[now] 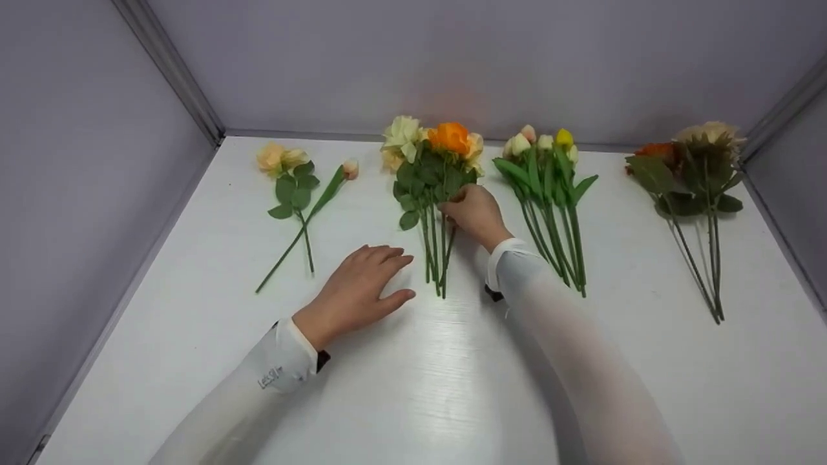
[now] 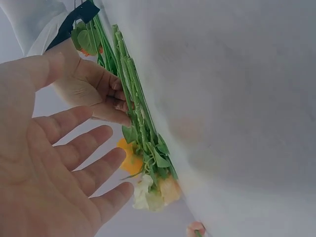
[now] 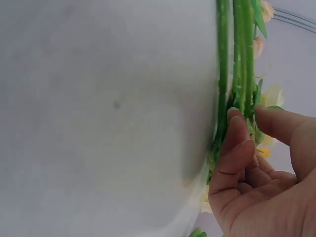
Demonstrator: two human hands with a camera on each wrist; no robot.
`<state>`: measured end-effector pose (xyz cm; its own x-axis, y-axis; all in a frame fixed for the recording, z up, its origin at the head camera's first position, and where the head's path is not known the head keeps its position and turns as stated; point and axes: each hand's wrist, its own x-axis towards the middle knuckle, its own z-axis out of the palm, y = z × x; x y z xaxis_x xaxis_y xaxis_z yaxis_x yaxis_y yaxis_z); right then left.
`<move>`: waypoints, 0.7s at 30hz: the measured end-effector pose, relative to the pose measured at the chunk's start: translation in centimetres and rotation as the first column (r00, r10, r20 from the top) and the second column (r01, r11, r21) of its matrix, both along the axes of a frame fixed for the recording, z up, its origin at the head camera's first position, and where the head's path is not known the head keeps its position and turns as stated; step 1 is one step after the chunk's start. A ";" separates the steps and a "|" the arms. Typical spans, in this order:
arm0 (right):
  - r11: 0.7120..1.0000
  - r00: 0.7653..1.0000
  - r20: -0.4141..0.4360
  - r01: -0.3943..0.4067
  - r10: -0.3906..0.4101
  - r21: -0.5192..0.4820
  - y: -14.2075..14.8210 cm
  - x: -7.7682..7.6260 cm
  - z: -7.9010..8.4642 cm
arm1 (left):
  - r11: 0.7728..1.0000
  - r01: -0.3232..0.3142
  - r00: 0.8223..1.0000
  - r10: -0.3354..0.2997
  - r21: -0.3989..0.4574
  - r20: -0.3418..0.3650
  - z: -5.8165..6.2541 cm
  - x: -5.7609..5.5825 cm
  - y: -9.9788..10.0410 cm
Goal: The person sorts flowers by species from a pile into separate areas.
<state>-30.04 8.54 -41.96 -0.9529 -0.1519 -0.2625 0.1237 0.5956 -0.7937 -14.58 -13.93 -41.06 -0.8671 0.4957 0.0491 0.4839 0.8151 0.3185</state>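
My right hand (image 1: 477,213) reaches into the middle bunch of roses, its thumb and forefinger pinching a green stem (image 3: 245,64) just under the leaves. The stem seems to belong to the orange rose (image 1: 449,137); leaves and fingers hide part of it. Around it lie a pale cream rose (image 1: 402,135) and several peach ones, their stems toward me. Left of these stems my left hand (image 1: 362,287) hovers over the table, fingers spread and holding nothing. Its palm (image 2: 44,182) faces the bunch in the left wrist view.
Several tulips (image 1: 549,174) lie right of the middle bunch. Farther right is a bunch with a large pale flower (image 1: 709,132) and an orange-red flower (image 1: 656,152). At left, a peach rose (image 1: 271,158) and a single tulip (image 1: 349,169) have crossed stems. Panels wall the white table (image 1: 413,394).
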 end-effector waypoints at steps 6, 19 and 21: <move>0.996 0.998 -0.033 -0.044 0.047 0.074 1.0 0.2 1.2 | 0.995 -0.078 0.997 0.078 0.060 -0.005 0.2 -0.7 -0.6; 0.987 0.972 -0.209 -0.075 0.104 0.141 3.2 1.9 3.3 | 0.859 -0.493 0.868 0.477 0.135 0.136 0.9 -5.1 -7.5; 0.985 0.964 -0.233 -0.097 0.128 0.142 3.1 2.5 3.6 | 0.819 -0.557 0.828 0.537 0.137 0.160 1.1 -5.9 -9.3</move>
